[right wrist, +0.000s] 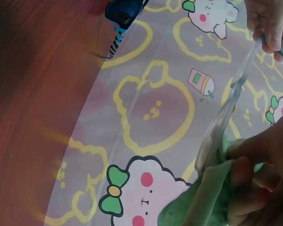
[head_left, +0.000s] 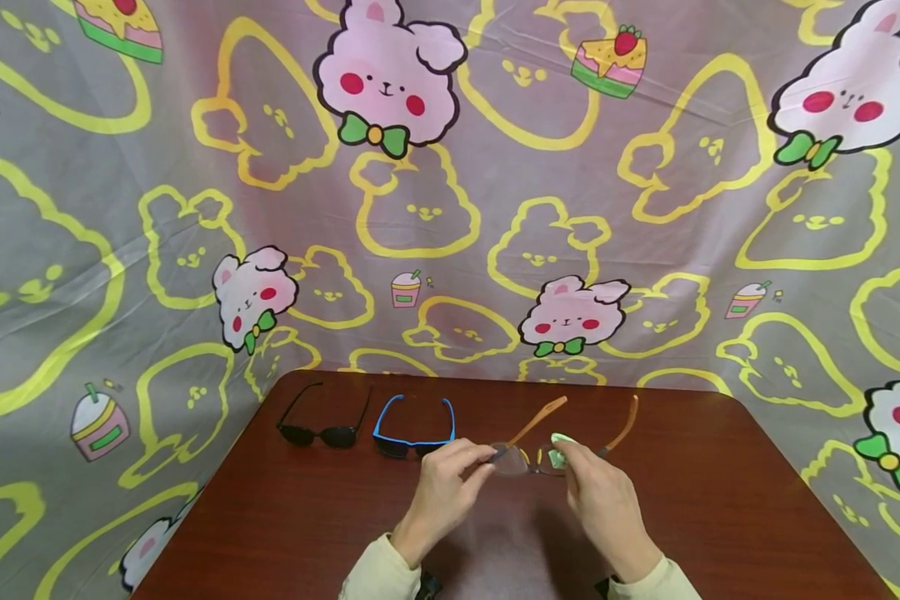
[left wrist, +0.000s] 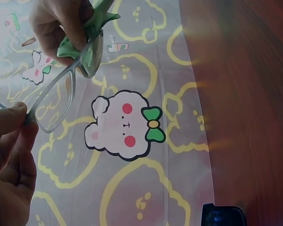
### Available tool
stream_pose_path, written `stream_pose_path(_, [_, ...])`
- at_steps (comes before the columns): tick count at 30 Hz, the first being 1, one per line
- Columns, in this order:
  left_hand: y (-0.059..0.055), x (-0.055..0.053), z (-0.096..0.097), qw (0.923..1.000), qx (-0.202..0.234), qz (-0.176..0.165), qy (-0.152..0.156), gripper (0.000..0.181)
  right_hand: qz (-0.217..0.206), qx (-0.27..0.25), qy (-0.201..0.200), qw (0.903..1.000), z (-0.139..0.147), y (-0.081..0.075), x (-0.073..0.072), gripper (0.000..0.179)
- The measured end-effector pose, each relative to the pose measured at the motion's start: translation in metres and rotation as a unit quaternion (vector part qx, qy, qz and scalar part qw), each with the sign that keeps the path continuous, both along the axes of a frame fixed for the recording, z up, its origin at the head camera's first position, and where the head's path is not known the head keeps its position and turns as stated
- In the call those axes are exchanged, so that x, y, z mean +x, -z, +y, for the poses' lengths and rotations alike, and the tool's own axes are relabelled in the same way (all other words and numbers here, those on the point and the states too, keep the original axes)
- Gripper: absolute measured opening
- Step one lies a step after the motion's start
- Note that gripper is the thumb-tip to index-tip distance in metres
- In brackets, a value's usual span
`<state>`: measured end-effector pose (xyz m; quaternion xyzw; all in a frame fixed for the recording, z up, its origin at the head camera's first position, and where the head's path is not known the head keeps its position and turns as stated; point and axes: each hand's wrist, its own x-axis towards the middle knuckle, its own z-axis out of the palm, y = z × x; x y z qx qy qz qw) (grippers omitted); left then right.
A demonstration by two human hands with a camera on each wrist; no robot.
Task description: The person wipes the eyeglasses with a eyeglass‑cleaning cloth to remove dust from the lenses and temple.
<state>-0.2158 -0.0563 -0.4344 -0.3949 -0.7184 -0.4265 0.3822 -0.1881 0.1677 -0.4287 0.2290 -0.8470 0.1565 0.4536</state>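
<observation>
A pair of clear-lensed eyeglasses [head_left: 512, 460] with orange-brown temples is held above the table, temples pointing away. My left hand [head_left: 450, 487] pinches the frame at its left hinge corner; the left wrist view shows thumb and fingers [left wrist: 14, 117] on that corner. My right hand [head_left: 603, 500] grips a light green cloth [head_left: 561, 447] around the right lens. In the left wrist view the cloth [left wrist: 87, 52] lies on both sides of that lens. The right wrist view shows the cloth [right wrist: 203, 197] bunched between thumb and fingers, part of it hanging down.
On the brown table [head_left: 270, 517], black sunglasses [head_left: 318, 435] lie at the far left. Blue-framed sunglasses [head_left: 401, 446] lie beside them, partly behind my left hand. A patterned curtain [head_left: 450, 208] surrounds the table's back and sides.
</observation>
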Motion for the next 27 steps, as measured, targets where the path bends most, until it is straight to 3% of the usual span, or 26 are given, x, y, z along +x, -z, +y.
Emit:
stream_pose_path(9, [-0.003,-0.002,-0.005,0.9998,0.017,0.013,-0.003,0.023,-0.024,0.040,-0.027,0.9986,0.001,-0.003,0.003,0.029])
stream_pose_path(27, [-0.002,-0.006,-0.012,0.9995,0.016,-0.024,-0.014,0.018,-0.048,0.051,-0.071,0.9950,0.001,-0.005,0.004,0.022])
